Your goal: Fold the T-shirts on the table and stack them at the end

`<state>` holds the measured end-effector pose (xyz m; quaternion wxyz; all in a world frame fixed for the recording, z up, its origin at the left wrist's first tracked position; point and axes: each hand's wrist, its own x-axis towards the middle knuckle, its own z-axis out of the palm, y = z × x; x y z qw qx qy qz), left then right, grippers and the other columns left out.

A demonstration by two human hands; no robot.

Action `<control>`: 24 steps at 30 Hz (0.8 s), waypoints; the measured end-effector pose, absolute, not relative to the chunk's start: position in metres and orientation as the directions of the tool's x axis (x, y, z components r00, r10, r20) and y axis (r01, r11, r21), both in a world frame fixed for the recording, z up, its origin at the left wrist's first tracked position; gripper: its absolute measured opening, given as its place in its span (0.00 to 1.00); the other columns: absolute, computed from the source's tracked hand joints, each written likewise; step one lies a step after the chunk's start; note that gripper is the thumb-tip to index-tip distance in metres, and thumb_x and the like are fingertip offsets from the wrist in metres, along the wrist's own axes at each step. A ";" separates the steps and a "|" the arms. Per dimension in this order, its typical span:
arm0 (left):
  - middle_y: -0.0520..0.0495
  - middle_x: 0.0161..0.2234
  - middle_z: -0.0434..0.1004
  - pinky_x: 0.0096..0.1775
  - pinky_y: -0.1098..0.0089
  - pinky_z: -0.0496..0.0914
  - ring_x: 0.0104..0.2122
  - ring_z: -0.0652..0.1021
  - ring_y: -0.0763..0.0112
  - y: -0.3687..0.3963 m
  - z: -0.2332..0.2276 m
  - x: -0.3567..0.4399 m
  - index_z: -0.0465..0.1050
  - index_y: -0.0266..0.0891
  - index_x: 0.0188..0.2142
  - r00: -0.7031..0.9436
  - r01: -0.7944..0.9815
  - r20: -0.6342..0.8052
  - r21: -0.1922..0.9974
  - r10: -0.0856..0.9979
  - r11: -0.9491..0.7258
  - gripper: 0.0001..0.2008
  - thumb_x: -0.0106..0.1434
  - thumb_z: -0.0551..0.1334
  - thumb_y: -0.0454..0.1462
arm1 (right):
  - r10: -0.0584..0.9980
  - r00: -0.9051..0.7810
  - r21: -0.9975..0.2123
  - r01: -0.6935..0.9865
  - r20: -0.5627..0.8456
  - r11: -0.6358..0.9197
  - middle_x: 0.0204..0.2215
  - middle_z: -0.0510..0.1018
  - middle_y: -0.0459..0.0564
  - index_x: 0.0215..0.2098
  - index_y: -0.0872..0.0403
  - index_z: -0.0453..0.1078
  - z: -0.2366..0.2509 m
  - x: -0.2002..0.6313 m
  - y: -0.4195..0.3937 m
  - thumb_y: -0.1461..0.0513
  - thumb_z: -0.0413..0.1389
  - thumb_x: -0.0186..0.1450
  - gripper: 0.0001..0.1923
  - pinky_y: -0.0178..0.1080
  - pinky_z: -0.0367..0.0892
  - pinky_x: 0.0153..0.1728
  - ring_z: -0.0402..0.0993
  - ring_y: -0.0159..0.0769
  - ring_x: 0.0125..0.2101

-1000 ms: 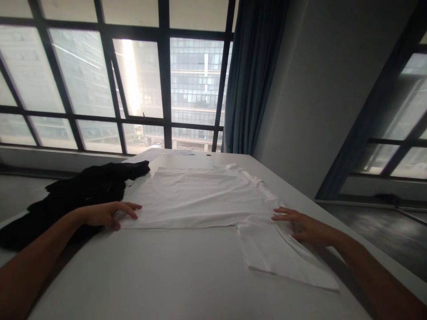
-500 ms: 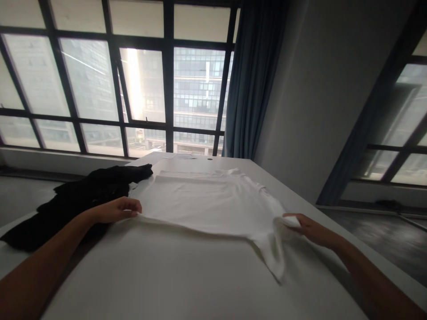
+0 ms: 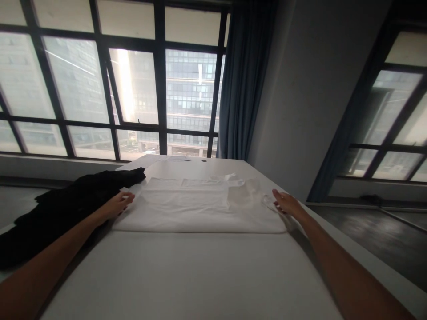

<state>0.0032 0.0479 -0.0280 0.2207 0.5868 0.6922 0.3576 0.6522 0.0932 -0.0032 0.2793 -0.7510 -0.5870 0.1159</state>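
Note:
A white garment (image 3: 200, 218), which looks like a T-shirt, lies folded over on the table with its straight folded edge facing me. My left hand (image 3: 120, 204) is at the garment's left edge, fingers loosely bent and a little apart. At the opposite side, my right hand (image 3: 287, 204) rests beside a thin loop of white cloth, with thumb and fingers apart. Whether its lower fingers touch that cloth is hard to see. Farther back, a single layer of the garment shows creases and a bunched part at the upper right.
Black clothing (image 3: 76, 195) lies heaped along the table's left side. The white table (image 3: 200, 275) runs toward the windows, with thin papers (image 3: 173, 158) and a dark round hole (image 3: 204, 161) at its far end. A blue curtain (image 3: 242, 89) hangs behind.
The raised near edge and dangling corner of the garment now lie flat as a fold. Both hands moved away from me and loosened; the right also shifted left. The view turned slightly right.

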 end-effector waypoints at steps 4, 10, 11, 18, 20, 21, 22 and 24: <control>0.35 0.44 0.76 0.39 0.64 0.73 0.37 0.78 0.57 0.042 -0.044 -0.007 0.67 0.31 0.56 -0.126 0.758 0.055 0.649 0.991 0.060 0.53 0.36 0.67 0.62 | 0.994 0.072 -0.440 0.898 0.078 -0.030 0.42 0.81 0.60 0.42 0.58 0.77 -0.027 0.670 0.080 0.43 0.57 0.60 0.28 0.43 0.69 0.47 0.77 0.49 0.44; 0.44 0.36 0.76 0.42 0.64 0.73 0.37 0.79 0.56 0.039 -0.042 -0.002 0.73 0.36 0.52 -0.083 0.865 0.053 0.500 0.995 0.045 0.42 0.38 0.66 0.56 | 0.999 0.021 -0.349 0.937 0.037 -0.007 0.44 0.80 0.57 0.55 0.58 0.72 -0.026 0.684 0.070 0.64 0.66 0.46 0.36 0.38 0.69 0.45 0.77 0.47 0.43; 0.45 0.34 0.75 0.42 0.64 0.73 0.36 0.79 0.57 0.039 -0.042 -0.002 0.74 0.36 0.50 -0.071 0.870 0.061 0.492 0.996 0.032 0.40 0.39 0.65 0.55 | 0.999 0.035 -0.314 0.949 0.040 -0.020 0.42 0.81 0.56 0.54 0.58 0.72 -0.025 0.685 0.071 0.67 0.64 0.46 0.35 0.37 0.69 0.44 0.78 0.45 0.42; 0.47 0.34 0.72 0.40 0.67 0.70 0.34 0.76 0.60 0.043 -0.047 -0.006 0.74 0.35 0.47 -0.074 0.894 0.127 0.449 0.989 0.009 0.31 0.46 0.63 0.50 | 0.953 0.182 -0.173 0.975 0.243 -0.142 0.37 0.82 0.53 0.42 0.52 0.78 -0.025 0.703 0.076 0.66 0.60 0.50 0.20 0.37 0.68 0.40 0.78 0.45 0.41; 0.49 0.34 0.72 0.41 0.68 0.69 0.34 0.75 0.61 0.045 -0.050 -0.008 0.74 0.34 0.47 -0.075 0.901 0.137 0.433 0.988 0.009 0.28 0.48 0.63 0.48 | 0.952 0.209 -0.214 0.963 0.222 -0.161 0.34 0.83 0.53 0.38 0.53 0.79 -0.026 0.706 0.074 0.63 0.61 0.51 0.16 0.38 0.69 0.39 0.78 0.45 0.39; 0.49 0.34 0.72 0.41 0.68 0.68 0.33 0.75 0.62 0.046 -0.051 -0.008 0.74 0.34 0.47 -0.074 0.905 0.142 0.426 0.987 0.007 0.27 0.49 0.63 0.47 | 0.966 0.199 -0.249 0.956 0.164 -0.155 0.33 0.82 0.53 0.36 0.54 0.79 -0.026 0.707 0.072 0.61 0.62 0.50 0.14 0.39 0.69 0.38 0.78 0.45 0.37; 0.49 0.34 0.72 0.41 0.68 0.68 0.33 0.75 0.62 0.047 -0.052 -0.009 0.74 0.34 0.47 -0.073 0.908 0.144 0.420 0.987 0.006 0.27 0.50 0.63 0.46 | 0.982 0.168 -0.292 0.946 0.083 -0.138 0.31 0.82 0.53 0.33 0.55 0.79 -0.025 0.708 0.070 0.60 0.63 0.49 0.13 0.39 0.70 0.37 0.78 0.45 0.35; 0.49 0.35 0.72 0.41 0.68 0.68 0.34 0.75 0.62 0.047 -0.053 -0.009 0.74 0.33 0.48 -0.070 0.913 0.142 0.409 0.987 0.006 0.26 0.51 0.63 0.45 | 0.995 0.059 -0.406 0.910 -0.079 -0.086 0.29 0.82 0.53 0.30 0.55 0.78 -0.023 0.710 0.065 0.59 0.66 0.46 0.13 0.39 0.70 0.35 0.78 0.45 0.33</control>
